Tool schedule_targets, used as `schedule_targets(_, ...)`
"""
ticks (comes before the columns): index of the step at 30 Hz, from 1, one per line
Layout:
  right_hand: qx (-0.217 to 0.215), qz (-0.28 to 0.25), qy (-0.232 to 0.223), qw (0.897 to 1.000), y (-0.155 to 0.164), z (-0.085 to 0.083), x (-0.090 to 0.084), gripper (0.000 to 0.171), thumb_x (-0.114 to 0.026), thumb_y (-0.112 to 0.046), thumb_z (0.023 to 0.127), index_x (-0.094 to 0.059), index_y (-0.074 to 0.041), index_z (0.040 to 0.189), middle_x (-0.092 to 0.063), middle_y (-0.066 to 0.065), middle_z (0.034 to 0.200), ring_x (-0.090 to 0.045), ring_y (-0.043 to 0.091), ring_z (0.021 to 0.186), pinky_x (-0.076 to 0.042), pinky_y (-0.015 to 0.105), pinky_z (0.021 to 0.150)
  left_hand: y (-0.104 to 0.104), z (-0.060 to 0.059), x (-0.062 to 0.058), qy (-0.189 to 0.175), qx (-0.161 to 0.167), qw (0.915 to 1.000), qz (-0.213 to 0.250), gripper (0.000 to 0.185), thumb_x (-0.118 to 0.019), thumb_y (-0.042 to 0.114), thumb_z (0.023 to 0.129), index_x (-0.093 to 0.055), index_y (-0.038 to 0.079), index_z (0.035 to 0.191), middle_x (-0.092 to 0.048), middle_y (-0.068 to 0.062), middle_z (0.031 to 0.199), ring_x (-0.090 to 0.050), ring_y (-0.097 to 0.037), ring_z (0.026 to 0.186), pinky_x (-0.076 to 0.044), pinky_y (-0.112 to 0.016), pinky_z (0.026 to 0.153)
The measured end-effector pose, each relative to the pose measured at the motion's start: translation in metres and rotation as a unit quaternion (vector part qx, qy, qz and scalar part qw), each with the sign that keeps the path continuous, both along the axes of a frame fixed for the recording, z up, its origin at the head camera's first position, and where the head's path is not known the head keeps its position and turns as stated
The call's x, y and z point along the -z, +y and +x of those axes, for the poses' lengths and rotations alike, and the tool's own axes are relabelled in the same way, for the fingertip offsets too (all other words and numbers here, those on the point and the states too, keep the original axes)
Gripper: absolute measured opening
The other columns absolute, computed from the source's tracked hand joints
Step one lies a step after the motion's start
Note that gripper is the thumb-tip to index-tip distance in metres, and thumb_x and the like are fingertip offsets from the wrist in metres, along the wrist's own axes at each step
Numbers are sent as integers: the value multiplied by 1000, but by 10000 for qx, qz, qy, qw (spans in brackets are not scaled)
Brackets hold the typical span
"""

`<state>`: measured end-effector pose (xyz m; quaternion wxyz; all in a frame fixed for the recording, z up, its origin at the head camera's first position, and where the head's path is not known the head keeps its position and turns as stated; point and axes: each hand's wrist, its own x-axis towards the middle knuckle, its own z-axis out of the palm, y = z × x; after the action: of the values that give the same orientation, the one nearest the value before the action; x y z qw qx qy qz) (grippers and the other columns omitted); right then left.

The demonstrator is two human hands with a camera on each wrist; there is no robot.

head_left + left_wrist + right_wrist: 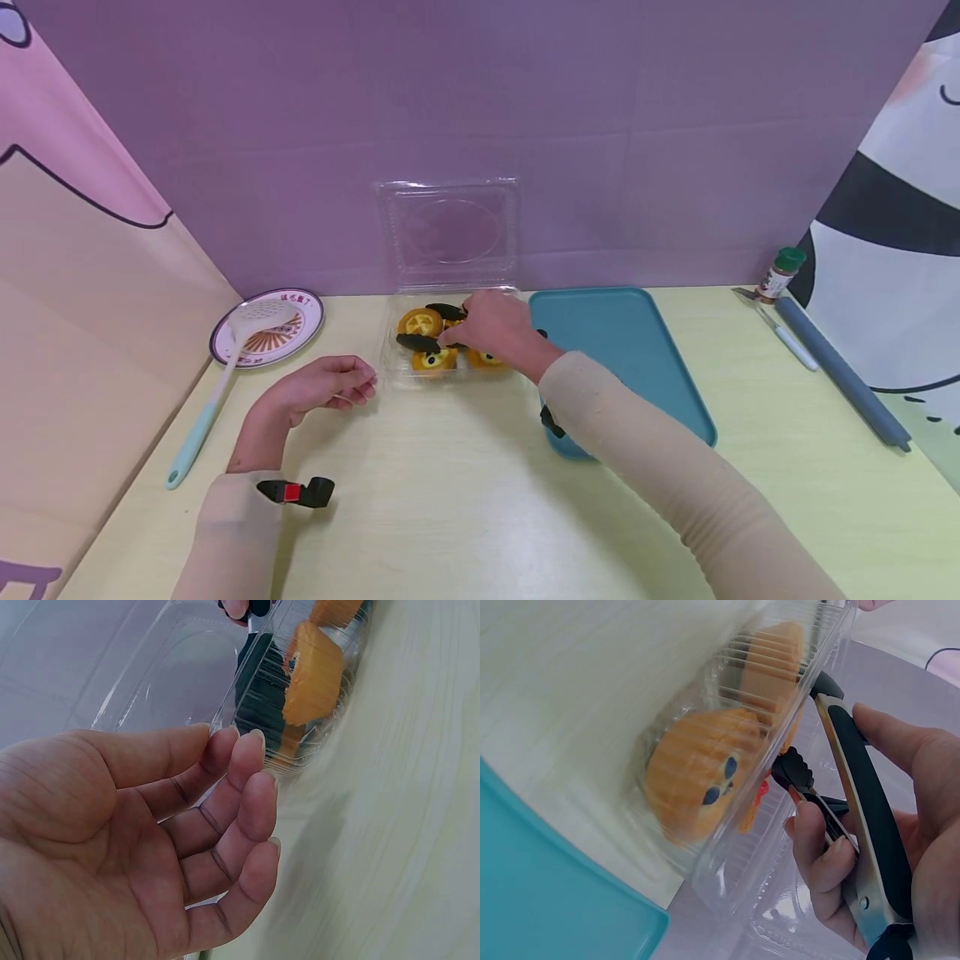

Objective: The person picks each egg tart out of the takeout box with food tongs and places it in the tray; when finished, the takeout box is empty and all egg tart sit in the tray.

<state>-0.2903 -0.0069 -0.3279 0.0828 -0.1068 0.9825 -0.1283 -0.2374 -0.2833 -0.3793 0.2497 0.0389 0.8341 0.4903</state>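
Right hand [495, 327] grips black tongs [422, 342] inside the clear box [390, 354], beside the blue tray [630, 350]. Left hand [330, 387] rests relaxed, holding nothing, at the box's left edge on the worktop [450, 500].

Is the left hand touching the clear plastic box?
Apart. The head view shows bare table between the left hand and the clear plastic box.

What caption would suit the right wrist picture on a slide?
Right hand holds black tongs beside orange tarts in a clear plastic box.
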Motion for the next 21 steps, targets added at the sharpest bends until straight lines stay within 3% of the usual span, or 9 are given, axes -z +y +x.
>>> schedule_targets(3,26,-60,-15,10000,1,0,1,62,-70,-67,82,-69,-22,125,-55,-6,70,-45,10,55,-33,26,45,1,1,0,-25,-15,10000,23,33,-51,25,105,-56,-4,120,-65,-5,99,-61,-20,92,-53,-32,83)
schedule_targets(5,35,-112,7,9999,2,0,1,69,-69,-66,83,-62,-24,137,-62,-5,79,-44,10,54,-32,25,44,1,1,0,-31,-14,10000,22,33,-51,25,105,-56,-4,120,-64,-5,99,-61,-20,92,-53,-32,83)
schedule_targets(14,-8,-424,85,9991,12,-1,6,72,-68,-65,85,-57,-24,142,-69,0,82,-33,10,45,-24,26,42,-2,-1,2,-45,-54,10000,-51,34,-50,25,106,-56,-5,121,-65,-4,99,-61,-21,93,-53,-31,83)
schedule_targets(18,-8,-450,136,9989,16,-2,7,72,-67,-66,85,-57,-24,143,-74,0,108,-33,11,45,-24,26,42,-2,-1,1,-51,-62,9999,-74,34,-50,25,106,-56,-5,121,-65,-4,99,-61,-21,93,-53,-31,83)
schedule_targets(21,-40,-486,173,9987,19,-3,7,72,-67,-66,84,-57,-25,142,-73,-1,100,-34,12,46,-25,27,42,-2,-1,1,-43,-47,9999,-77,34,-50,25,106,-56,-5,121,-65,-4,99,-61,-21,93,-53,-31,84)
